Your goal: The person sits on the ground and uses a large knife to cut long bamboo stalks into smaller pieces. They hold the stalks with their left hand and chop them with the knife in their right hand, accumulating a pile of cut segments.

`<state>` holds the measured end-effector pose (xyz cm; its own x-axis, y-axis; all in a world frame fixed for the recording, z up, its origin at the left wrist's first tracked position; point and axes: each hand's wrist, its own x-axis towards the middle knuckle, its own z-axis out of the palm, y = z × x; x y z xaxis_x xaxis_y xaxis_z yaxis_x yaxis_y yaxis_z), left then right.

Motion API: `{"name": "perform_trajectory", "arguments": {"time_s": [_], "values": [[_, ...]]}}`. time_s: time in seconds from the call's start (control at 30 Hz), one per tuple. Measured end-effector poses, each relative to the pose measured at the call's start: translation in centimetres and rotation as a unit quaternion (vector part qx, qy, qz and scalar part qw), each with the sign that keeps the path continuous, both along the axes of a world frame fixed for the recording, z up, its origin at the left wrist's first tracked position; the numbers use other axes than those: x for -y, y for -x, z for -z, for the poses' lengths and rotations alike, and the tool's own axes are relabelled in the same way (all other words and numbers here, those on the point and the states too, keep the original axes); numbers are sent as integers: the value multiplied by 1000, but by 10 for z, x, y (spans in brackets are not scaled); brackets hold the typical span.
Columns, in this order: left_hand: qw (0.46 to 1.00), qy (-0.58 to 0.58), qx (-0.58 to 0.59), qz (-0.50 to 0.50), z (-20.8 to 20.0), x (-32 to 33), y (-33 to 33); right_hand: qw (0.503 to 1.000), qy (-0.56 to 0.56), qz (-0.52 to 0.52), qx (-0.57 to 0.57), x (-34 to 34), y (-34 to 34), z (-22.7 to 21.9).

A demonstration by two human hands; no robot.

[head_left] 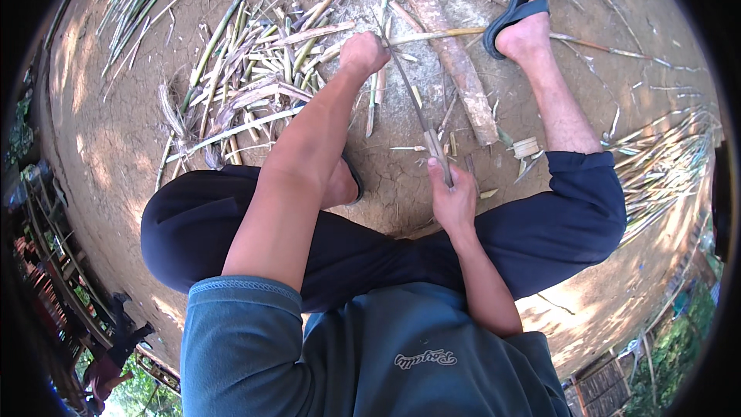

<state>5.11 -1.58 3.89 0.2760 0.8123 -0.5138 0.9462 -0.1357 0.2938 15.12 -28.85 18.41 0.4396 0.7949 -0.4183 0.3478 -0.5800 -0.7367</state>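
My left hand [364, 54] is closed around one end of a long yellowish cane stalk [440, 34]. The stalk lies across a log [465, 86] and passes by my right foot in its dark sandal [505, 19]. My right hand [455, 197] grips the wooden handle of a long knife [407, 83]. Its thin dark blade points away from me, and the tip reaches the stalk right beside my left fist. Whether the edge touches the stalk I cannot tell.
A heap of cut stalk pieces [270, 69] lies on the left. Long green stalks [143, 0] are at the far left, and a pile of thin stalks [668, 166] is at the right. A small pale roll [526, 147] sits near my right leg on the cracked earth.
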Motion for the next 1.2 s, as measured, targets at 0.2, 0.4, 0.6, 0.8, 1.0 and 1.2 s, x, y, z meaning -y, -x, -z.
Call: {"name": "perform_trajectory", "arguments": {"time_s": [0.2, 0.4, 0.6, 0.8, 1.0, 1.2], "values": [[1000, -22, -3, -18, 3, 3, -2, 999, 30, 14, -20, 20, 4, -4], [999, -12, -24, -27, -1, 3, -4, 999, 36, 19, -24, -5, 4, 1], [999, -11, -19, -48, 0, 4, -7, 997, 59, 33, -33, 11, 5, 1], [998, -22, -14, -62, -3, 5, -7, 997, 56, 32, -41, 10, 4, -1], [998, -15, -17, -59, 0, 5, -7, 997, 69, 25, -18, -24, 6, 3], [998, -30, -12, -52, 3, 7, -5, 994, 75, 51, -65, 27, 4, -5]]}}
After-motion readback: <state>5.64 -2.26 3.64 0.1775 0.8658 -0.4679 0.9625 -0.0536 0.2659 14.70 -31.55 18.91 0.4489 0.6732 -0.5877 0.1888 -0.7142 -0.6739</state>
